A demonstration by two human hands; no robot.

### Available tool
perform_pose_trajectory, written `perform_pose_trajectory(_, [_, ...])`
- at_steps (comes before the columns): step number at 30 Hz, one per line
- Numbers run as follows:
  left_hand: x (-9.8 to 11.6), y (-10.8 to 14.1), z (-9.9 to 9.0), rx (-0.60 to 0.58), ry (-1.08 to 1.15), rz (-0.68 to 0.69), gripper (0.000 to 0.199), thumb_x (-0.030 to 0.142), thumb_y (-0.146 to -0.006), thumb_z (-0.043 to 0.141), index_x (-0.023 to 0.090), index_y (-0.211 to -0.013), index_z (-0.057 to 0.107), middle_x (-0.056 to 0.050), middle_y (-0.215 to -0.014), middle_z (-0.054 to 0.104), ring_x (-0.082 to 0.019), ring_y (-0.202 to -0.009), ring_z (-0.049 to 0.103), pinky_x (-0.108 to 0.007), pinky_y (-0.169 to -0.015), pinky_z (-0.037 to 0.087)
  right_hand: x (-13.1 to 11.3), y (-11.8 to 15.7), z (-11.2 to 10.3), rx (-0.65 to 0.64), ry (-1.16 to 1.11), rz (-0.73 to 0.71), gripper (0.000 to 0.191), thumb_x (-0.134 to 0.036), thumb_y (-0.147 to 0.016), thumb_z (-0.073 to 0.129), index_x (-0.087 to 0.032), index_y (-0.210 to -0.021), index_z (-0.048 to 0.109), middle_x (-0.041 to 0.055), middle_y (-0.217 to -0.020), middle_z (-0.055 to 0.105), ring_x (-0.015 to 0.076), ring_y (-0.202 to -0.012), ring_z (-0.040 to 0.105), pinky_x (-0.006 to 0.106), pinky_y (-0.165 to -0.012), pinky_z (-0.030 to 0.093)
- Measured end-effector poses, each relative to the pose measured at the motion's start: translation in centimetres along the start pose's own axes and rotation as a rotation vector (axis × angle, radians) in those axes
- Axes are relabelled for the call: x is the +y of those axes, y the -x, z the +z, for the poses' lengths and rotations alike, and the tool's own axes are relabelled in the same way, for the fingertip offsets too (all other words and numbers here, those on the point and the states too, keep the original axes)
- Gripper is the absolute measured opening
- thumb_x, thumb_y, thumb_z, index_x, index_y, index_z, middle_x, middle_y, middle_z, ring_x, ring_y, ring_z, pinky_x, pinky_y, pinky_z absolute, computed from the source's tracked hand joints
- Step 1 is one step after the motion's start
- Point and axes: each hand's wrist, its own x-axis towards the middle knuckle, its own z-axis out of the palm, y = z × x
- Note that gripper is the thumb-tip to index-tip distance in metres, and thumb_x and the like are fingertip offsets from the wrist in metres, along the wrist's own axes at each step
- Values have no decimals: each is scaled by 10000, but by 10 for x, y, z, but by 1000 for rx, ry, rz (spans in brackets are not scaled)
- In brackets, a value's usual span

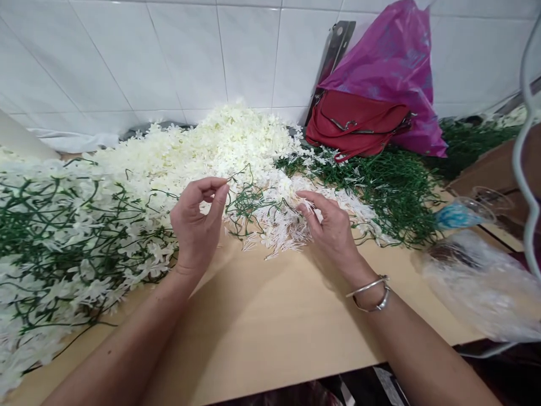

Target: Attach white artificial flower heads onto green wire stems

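My left hand (198,223) pinches a thin green plastic stem (248,167) between thumb and forefinger, above the table. Thumb and forefinger of my right hand (332,228) are drawn together over the white stamen pieces (287,232); something small and white is at its fingertips, too small to name. Between the hands lie loose green stems (247,202). Behind them rises a heap of white artificial petals (228,141). Assembled white flowers on green stems (84,225) are piled left of my left hand. Bare green stems (393,192) form a tangled pile beyond my right hand.
A red handbag (355,121) and a magenta plastic bag (393,62) lean by the tiled wall. On the right are a clear plastic bag (477,287), a blue-patterned glass (462,214) and a pale cable (522,146). The wooden table (270,332) ends near my forearms.
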Motion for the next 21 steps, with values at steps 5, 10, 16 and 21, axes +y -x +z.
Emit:
perform_pose_trajectory(5, [13, 2, 1, -206, 284, -263, 286, 314, -906, 766, 198, -1153, 683, -19, -937, 734, -164, -872, 772, -295, -828, 606, 1, 2, 1, -78, 10, 132, 162, -312, -1007, 611, -272, -1147, 683, 38, -924, 798, 253, -857, 715, 367, -799, 512])
perform_pose_trajectory(10, [25, 12, -1, -475, 519, -565, 180, 337, -906, 789, 180, -982, 745, -32, -832, 763, -133, -775, 727, -234, -719, 575, 6, -3, -1, -115, 50, -29, 165, -368, -987, 684, -250, -876, 716, 28, -788, 758, 229, -765, 676, 379, -825, 478])
perform_pose_trajectory(16, [32, 49, -29, -745, 542, -748, 159, 304, -887, 814, 185, -843, 718, -41, -764, 794, -148, -717, 740, -252, -703, 585, 9, -4, -5, -126, 38, -67, 199, -248, -1029, 582, -242, -1088, 772, 77, -972, 814, 254, -894, 738, 414, -877, 509])
perform_pose_trajectory(21, [21, 79, -45, -689, 358, -612, 76, 267, -917, 758, 205, -954, 736, -25, -812, 787, -168, -761, 752, -282, -722, 589, -3, 1, -7, -123, -16, -4, 180, -252, -1039, 576, -228, -1123, 734, 58, -980, 806, 219, -816, 744, 391, -853, 541])
